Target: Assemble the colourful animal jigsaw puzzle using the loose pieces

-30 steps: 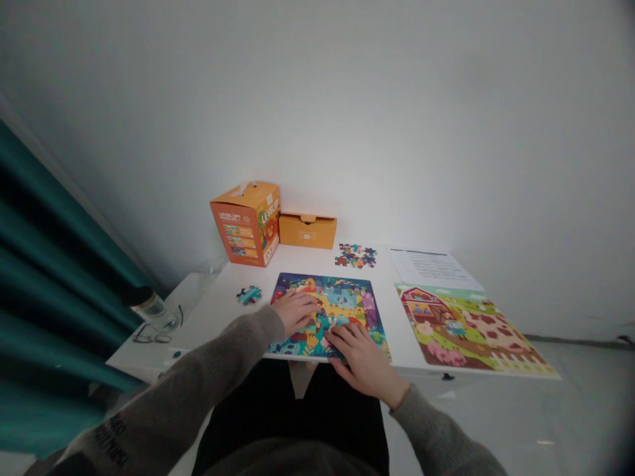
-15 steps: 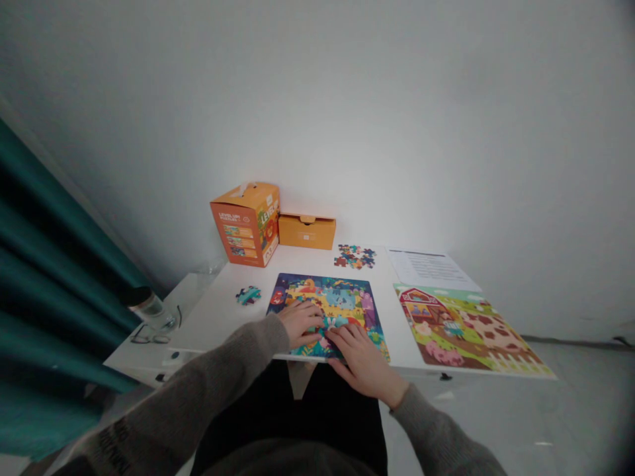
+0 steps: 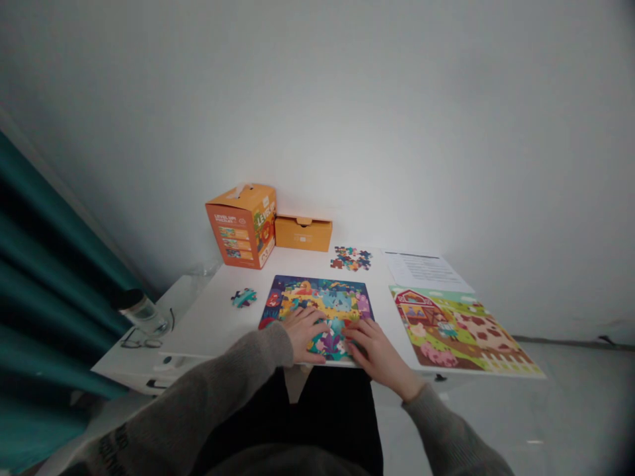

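Observation:
A colourful jigsaw puzzle (image 3: 342,301) with animals and a dark blue border lies near the table's front edge. My left hand (image 3: 303,334) rests flat on its lower left part, fingers spread and pointing right. On the lower right part lies my right hand (image 3: 372,347), fingers slightly bent and apart, fingertips touching the puzzle's surface. Between the two hands a green, pink and purple area of the picture shows. Both hands cover parts of the puzzle, and I see no loose piece in either.
Loose puzzle pieces (image 3: 351,258) lie behind the puzzle, and a small teal cluster (image 3: 244,297) lies to its left. An orange puzzle box (image 3: 243,228) and a yellow box (image 3: 303,235) stand at the back. Rightward are a farm picture (image 3: 461,330) and a printed sheet (image 3: 426,270). A bottle (image 3: 146,314) and glasses (image 3: 141,340) sit far left.
My right hand has shifted right, away from my left hand, uncovering more of the puzzle's lower middle. My left hand stays on the puzzle. The whole view has shifted slightly.

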The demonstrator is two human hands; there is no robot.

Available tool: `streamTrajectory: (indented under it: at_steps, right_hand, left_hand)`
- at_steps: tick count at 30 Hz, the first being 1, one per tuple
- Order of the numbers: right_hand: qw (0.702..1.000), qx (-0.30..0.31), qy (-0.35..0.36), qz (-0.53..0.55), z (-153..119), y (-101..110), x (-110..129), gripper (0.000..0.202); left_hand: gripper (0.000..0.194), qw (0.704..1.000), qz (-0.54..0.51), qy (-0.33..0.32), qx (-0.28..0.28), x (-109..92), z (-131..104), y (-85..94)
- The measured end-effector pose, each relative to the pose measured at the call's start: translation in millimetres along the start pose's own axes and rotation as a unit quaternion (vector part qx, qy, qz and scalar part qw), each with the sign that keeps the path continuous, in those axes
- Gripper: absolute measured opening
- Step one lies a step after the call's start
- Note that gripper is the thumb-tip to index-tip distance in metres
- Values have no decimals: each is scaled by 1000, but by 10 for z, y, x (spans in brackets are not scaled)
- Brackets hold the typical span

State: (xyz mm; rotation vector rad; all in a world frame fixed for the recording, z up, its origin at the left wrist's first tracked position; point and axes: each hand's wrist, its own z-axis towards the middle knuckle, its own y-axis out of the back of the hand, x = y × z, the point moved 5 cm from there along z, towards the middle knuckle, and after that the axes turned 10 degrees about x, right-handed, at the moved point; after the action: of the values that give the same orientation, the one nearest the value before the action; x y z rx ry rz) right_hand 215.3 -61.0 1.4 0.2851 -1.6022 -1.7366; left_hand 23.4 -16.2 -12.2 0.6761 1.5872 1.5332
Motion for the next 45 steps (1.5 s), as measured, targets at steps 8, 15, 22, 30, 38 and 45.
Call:
streamTrajectory:
  at_steps: [8,15,22,30,38,45]
  right_hand:
    - [999,38,4,-37,-8,-95,40,25]
    - [1000,21,-8,-20,-19,-103,30,20]
    - [988,-33,-44,142,-79,-74,-116,29]
    - [846,-182,-120,487,-128,-68,-648,24]
    - [739,-234,-119,620,-133,-136,-789,21]
    - [718,-218,-128,649,-115,-157,-751,16]
  left_hand:
    - [58,1000,11,26,2,-93,21,-12]
    - [50,999,33,38,8,-161,35,2]
    - [51,999,10,45,10,-169,9,17]
    - [35,989,-104,53,-88,119,-11,214]
    - [26,914,-372,81,-142,900,-244,325]
    - [25,908,-300,145,-253,1276,-593,398]
